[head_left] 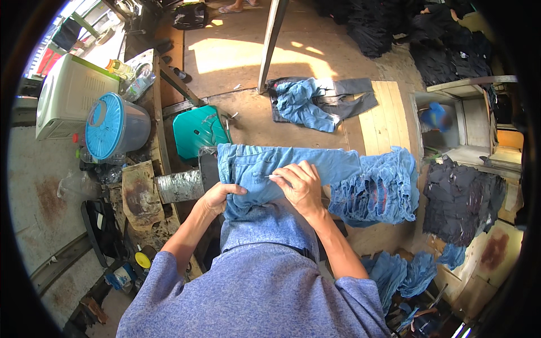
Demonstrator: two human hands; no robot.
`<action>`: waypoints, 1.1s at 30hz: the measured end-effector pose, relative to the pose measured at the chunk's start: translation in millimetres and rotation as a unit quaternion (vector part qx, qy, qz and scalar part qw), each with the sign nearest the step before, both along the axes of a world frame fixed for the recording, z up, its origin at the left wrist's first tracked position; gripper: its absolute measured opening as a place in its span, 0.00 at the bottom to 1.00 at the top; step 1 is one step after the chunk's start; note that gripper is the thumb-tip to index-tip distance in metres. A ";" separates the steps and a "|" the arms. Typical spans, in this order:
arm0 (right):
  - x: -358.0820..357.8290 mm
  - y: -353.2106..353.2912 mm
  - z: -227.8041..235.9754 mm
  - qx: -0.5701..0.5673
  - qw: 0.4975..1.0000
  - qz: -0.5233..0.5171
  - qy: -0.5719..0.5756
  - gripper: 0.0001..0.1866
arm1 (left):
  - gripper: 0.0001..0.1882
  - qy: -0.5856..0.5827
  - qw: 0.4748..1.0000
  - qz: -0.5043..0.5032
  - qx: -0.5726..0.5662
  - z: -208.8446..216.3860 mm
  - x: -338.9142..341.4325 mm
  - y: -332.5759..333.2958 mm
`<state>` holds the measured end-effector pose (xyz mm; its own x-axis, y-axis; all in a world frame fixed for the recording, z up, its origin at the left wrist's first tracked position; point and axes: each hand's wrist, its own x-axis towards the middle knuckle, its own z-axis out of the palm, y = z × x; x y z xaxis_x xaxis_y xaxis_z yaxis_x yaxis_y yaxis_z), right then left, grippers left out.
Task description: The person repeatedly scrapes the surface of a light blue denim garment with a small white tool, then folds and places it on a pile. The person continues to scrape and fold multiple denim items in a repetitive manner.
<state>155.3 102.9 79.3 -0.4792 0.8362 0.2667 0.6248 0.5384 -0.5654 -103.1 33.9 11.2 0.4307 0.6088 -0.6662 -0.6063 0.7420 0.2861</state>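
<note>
A pair of light blue jeans (332, 159) lies stretched over a horizontal form in front of me, the far part bunched in folds at the right. My left hand (218, 198) grips the cloth at the left end, thumb on top and fingers mostly hidden. Above the denim, my right hand (302, 187) pinches a small thin white stick (274, 176), its tip close to the cloth. I cannot make out what kind of stick it is. Faint darker marks show on the denim beside the tip. A metal cylinder (180, 186) joins the form at the left.
A green stool (197, 130) stands ahead. More jeans (304, 104) lie on the floor beyond. A lidded bucket (107, 127) sits at the left. Dark cloth is piled (465, 197) at the right, and a wooden post (270, 48) rises ahead.
</note>
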 end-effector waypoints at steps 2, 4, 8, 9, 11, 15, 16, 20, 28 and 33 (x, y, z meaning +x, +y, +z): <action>-0.2 2.4 -3.9 0.015 1.000 0.022 0.002 0.08 | 0.28 0.017 1.000 -0.002 -0.008 -2.0 -0.4 -0.6; -1.5 3.8 -7.1 0.031 0.997 0.064 -0.009 0.08 | 0.28 0.016 1.000 -0.002 -0.014 -4.2 -0.4 -1.5; -0.4 10.6 -12.9 0.015 0.999 0.027 0.013 0.08 | 0.29 0.016 1.000 0.014 -0.015 -11.3 0.6 -3.5; 1.4 12.1 -14.1 0.011 0.999 0.041 0.034 0.07 | 0.29 -0.001 1.000 0.019 -0.005 -13.1 1.3 -4.8; 2.4 13.7 -17.3 0.026 0.998 0.061 0.023 0.07 | 0.29 0.013 0.999 0.016 -0.041 -16.2 0.8 -6.4; 7.8 20.4 -23.2 0.009 0.999 0.015 0.036 0.08 | 0.29 0.000 0.999 0.018 -0.038 -19.1 1.6 -7.9; 10.1 21.9 -24.0 0.021 0.998 0.046 0.042 0.09 | 0.30 0.015 0.999 0.020 -0.044 -19.5 2.2 -8.0; 15.3 24.8 -24.2 0.017 0.996 0.084 0.031 0.08 | 0.30 0.015 0.998 0.029 -0.054 -20.3 6.3 -9.0; 16.4 44.7 -31.8 0.010 0.998 0.050 0.027 0.09 | 0.29 0.064 0.998 0.019 -0.019 2.4 12.7 5.2; 77.3 66.2 -44.4 -0.122 0.971 -0.119 0.166 0.13 | 0.28 0.305 0.927 -0.192 0.105 29.5 68.3 42.1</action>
<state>232.6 169.2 34.9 -0.1858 0.9706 0.1529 0.4772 0.2252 -0.8494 -34.8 76.0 40.7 0.2235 0.6324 -0.7417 0.0126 0.7590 0.6510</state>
